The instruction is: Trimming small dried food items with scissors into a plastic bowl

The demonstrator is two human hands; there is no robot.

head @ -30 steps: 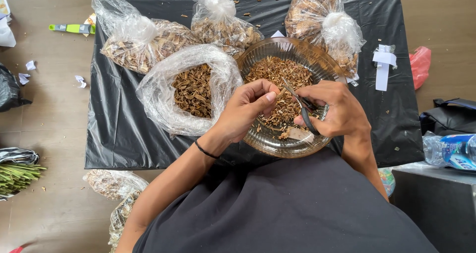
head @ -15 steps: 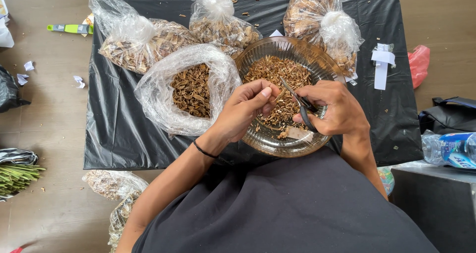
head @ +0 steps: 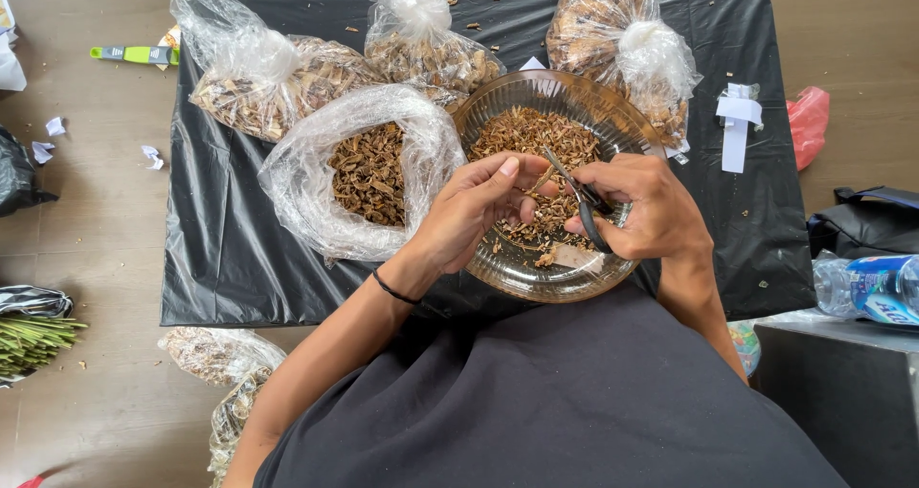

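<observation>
- Our left hand [head: 469, 215] pinches a small dried brown piece [head: 542, 178] between thumb and fingertips, its grip narrow and closed on the piece, over the clear glass bowl [head: 507, 276].
- Our right hand [head: 646, 210] is closed around the dark handles of a pair of small scissors [head: 577, 197]; the blades point up and left toward the pinched piece, just beside it.
- To do this well, in our judgement, we should hold the piece steady above the middle of the bowl so the cut bits drop among the brown cuttings already inside, and keep the left fingertips back from the blades.
- An open clear plastic bag [head: 306, 187] of the same dried material lies just left of the bowl on the black sheet [head: 220, 258], within easy reach of the left hand.
- Three tied bags [head: 268, 77] sit beyond, at the far edge.
- We cannot tell whether the blades are open or touching the piece; the fingers cover much of it.
- The scissor handles are mostly hidden in the right hand.
- What plant the material is stays unclear.
- The bowl's near rim meets our dark shirt, and what lies below is hidden.
</observation>
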